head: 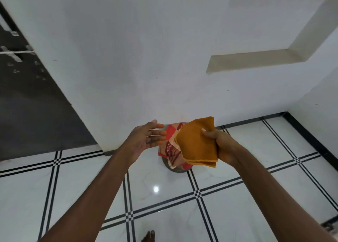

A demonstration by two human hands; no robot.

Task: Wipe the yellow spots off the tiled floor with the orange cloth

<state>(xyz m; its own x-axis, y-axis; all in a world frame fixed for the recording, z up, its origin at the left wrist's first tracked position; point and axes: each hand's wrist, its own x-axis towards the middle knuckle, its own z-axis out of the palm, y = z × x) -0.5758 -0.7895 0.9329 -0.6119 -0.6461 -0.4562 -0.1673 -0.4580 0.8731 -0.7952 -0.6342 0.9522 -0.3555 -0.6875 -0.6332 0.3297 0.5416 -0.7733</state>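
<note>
A folded orange cloth (196,143) is held up in the air by my right hand (222,144), which grips its right edge. My left hand (146,137) hovers just left of the cloth, fingers spread and holding nothing. Below both hands lies the white tiled floor (159,192) with black double lines between the tiles. No yellow spots are visible on the floor from here.
A red and cream patterned cloth (170,146) covers a round dark object on the floor by the white wall (146,58). A dark doorway (27,104) opens at left. A wall recess (274,55) is at upper right. Toes (149,237) show at the bottom.
</note>
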